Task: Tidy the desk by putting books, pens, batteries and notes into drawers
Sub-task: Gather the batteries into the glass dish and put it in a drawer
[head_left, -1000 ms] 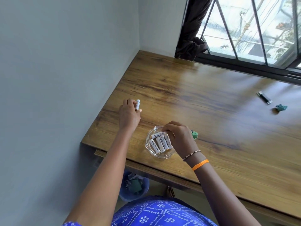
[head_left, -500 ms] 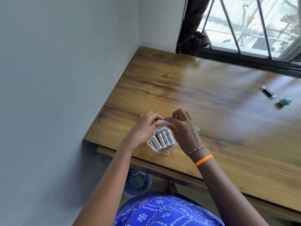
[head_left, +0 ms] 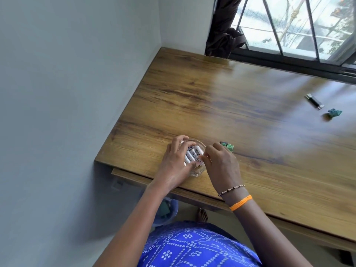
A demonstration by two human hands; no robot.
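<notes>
A small glass dish (head_left: 196,174) stands near the front left corner of the wooden desk (head_left: 212,97). Several white batteries (head_left: 195,153) lie side by side in it. My left hand (head_left: 176,163) wraps the dish from the left, with fingers over the far rim and the thumb against the batteries. My right hand (head_left: 221,164) pinches the dish's right rim. A crumpled green note (head_left: 228,147) lies just behind my right hand. Another crumpled green note (head_left: 334,113) and a small black item with silver ends (head_left: 314,101) lie far to the right.
A grey wall runs along the desk's left side. At the back are a barred window and a dark curtain (head_left: 223,38). A closed drawer front (head_left: 134,177) sits under the desk edge. Below it stands a blue bin (head_left: 170,204) with green paper.
My left hand picked up a loose battery left of the dish and carried it to the dish. That battery now lies with the others, and both hands have settled on the dish.
</notes>
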